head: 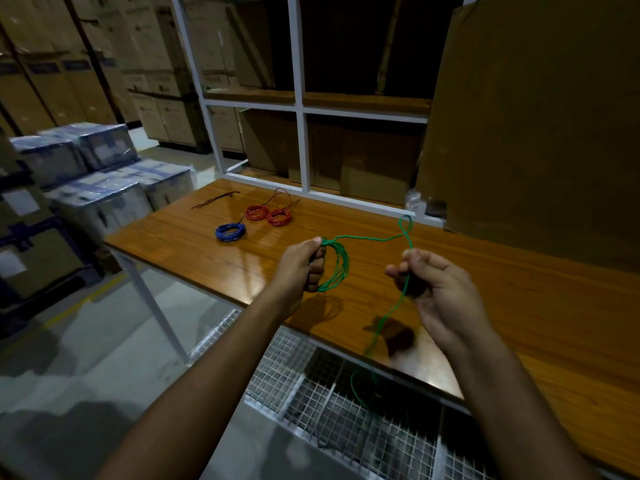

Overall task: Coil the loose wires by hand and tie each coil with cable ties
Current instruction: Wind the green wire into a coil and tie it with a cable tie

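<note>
The left hand (pixel 304 263) grips one thin green wire's coil (pixel 334 268), the right hand (pixel 429 285) pinches its loose strand; beyond them lie two red wire coils (pixel 268 214) and one blue wire coil (pixel 230 232).

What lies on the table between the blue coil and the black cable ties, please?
In the head view, nothing: bare wooden table separates the blue coil from the black cable ties. The two red coils sit off to the right.

Your green wire (pixel 337 268) hangs in a few loops above the table (pixel 485 289), its loose end trailing off the front edge. One blue coil (pixel 230 232) and two red coils (pixel 268 214) lie farther back, black cable ties (pixel 215 200) beyond.
</note>
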`<state>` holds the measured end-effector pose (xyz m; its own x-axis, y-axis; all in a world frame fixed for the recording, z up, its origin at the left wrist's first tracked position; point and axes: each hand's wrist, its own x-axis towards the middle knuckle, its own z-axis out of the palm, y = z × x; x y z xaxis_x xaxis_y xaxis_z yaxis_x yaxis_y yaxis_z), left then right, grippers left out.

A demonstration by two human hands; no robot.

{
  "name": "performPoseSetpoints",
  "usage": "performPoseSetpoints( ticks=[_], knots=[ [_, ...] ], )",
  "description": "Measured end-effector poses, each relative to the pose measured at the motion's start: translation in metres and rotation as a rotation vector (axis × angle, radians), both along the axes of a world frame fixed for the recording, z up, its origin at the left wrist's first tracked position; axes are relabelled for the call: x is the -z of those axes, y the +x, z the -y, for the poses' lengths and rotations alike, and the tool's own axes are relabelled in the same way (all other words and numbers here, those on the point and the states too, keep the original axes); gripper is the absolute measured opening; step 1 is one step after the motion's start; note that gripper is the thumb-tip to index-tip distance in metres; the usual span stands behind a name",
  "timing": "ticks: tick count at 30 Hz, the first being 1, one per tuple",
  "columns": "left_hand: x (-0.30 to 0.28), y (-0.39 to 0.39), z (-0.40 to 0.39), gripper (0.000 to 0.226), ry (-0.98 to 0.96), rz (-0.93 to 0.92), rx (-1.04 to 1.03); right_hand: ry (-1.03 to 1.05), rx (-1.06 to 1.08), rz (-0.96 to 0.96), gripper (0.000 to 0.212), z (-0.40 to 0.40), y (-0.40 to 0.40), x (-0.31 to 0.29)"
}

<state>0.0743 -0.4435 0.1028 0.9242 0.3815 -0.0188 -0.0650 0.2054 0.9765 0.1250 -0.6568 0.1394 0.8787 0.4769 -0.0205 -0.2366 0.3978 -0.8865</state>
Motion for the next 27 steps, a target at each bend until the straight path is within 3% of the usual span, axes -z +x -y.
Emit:
performPoseSetpoints(
  ticks=[6,10,12,15,17,22,24,27],
  knots=[
    [-0.009,-0.013,-0.010,0.037,-0.231,0.057,0.122,-0.148,0.156,-0.153,0.018,0.010,0.037,0.018],
    [-0.018,-0.018,-0.004,0.031,-0.457,0.099,0.294,-0.559,0.174,-0.077,0.021,0.001,0.050,0.054],
    [-0.020,-0.017,0.000,0.033,-0.509,0.120,0.347,-0.808,0.093,0.071,0.029,-0.004,0.047,0.069],
    [-0.023,-0.014,0.003,0.038,-0.542,0.128,0.322,-1.304,-0.107,0.500,0.034,-0.014,0.030,0.073],
    [-0.025,-0.011,0.004,0.039,-0.543,0.118,0.263,-1.460,-0.204,0.787,0.032,-0.021,0.011,0.064],
    [-0.022,-0.005,0.011,0.038,-0.481,0.075,0.144,-1.265,-0.544,1.232,0.015,-0.031,-0.034,0.024],
    [-0.020,-0.005,0.013,0.038,-0.413,0.054,0.110,-1.157,-0.484,1.385,0.028,-0.030,-0.037,0.014],
    [-0.016,-0.006,0.017,0.037,-0.286,0.017,0.059,-0.949,-0.175,1.453,0.043,-0.024,-0.032,0.004]
  ],
)
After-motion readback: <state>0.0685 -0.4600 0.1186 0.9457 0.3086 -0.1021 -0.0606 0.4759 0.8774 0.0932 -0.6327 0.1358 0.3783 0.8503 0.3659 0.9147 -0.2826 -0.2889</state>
